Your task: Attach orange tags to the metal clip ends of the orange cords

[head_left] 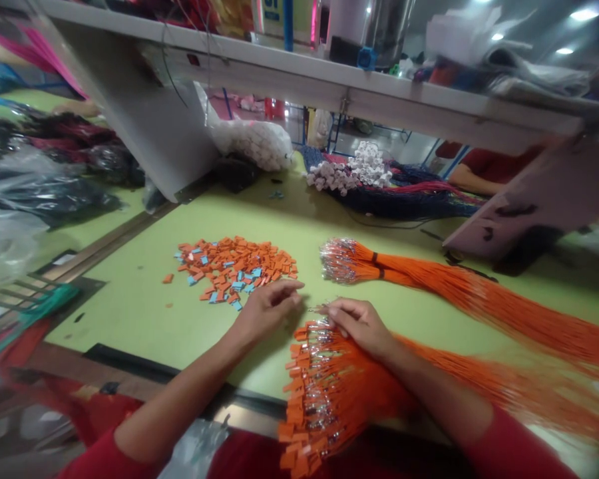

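Note:
My right hand [359, 322] pinches the end of an orange wire, whose thin metal tip [317, 309] points left out of the fingers. My left hand [273, 305] is just left of it, fingers bent together towards the thumb; anything in them is hidden. Below my right hand lies a fanned bundle of orange wires [364, 379] with metal ends and orange plastic clips [295, 399] along its left side, reaching the table's front edge. Beyond my left hand is a loose pile of small orange clips [229, 259], with several light-blue ones [237, 286] mixed in.
Another orange wire bundle [429, 273], tied with black bands, lies behind my right hand. Farther back are dark cords with white ends [369, 166] and a plastic bag [259, 141]. A white shelf [299, 63] spans the green table [144, 293]. A co-worker's arm [474, 179] shows at right.

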A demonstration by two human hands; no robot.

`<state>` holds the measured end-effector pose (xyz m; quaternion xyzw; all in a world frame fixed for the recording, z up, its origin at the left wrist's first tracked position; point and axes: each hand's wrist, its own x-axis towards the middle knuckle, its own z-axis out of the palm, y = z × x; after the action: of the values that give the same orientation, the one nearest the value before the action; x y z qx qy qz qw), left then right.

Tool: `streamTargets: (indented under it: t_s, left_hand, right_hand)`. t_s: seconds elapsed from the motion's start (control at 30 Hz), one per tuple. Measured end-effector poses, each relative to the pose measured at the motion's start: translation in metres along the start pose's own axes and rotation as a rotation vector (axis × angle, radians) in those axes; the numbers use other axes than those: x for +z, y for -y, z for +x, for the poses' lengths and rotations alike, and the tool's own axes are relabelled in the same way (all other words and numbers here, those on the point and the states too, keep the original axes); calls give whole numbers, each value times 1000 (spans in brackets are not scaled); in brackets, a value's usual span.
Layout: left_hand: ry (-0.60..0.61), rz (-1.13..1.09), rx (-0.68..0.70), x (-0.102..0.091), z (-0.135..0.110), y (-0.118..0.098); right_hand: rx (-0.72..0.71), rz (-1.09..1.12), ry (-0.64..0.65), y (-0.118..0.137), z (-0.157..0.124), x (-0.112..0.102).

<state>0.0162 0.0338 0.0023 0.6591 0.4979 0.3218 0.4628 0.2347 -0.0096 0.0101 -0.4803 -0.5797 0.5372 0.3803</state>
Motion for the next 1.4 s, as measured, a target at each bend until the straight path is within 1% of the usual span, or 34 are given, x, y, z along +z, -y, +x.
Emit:
streamTargets:
  t_s: [0.07, 0.1, 0.17, 0.23, 0.4, 0.67, 0.77, 0.9, 0.97, 1.13, 1.3, 1.4]
  left_hand:
    - [2, -458, -217, 7, -10, -3]
    - [8, -613, -297, 10, -15, -5]
    - [19, -806, -404, 17, -22, -9]
    - [30, -882, -457, 22, -26, -12]
    - [48, -922, -474, 29, -31, -14]
    - [61, -928, -473, 31, -33, -13]
    - [61, -894, -450, 32, -36, -11]
    - [31, -815, -399, 36, -41, -10]
    - [22, -805, -397, 37, -44, -12]
    - [-14, -894, -445, 43, -51, -17]
    - [-111, -981, -505, 50, -55, -21]
    - [-122, -993, -501, 52, -55, -21]
  right_hand:
    - [-70, -107, 6, 0, -3, 3]
    - [-124, -166, 9, 1, -4, 4]
    - [-228, -261, 14, 2, -6, 6]
    - [-296, -313, 14, 3, -7, 7]
    - [-357, -334, 4, 4, -6, 7]
    - [-405, -384, 0, 5, -7, 6]
    - [-427, -419, 10, 3, -7, 6]
    - [-462, -479, 10, -2, -8, 8]
    - [-472, -470, 3, -3, -9, 10]
    - [-467, -389, -33, -6, -11, 15]
    - [-529, -486, -60, -9, -12, 15]
    - [-466, -450, -45, -9, -12, 16]
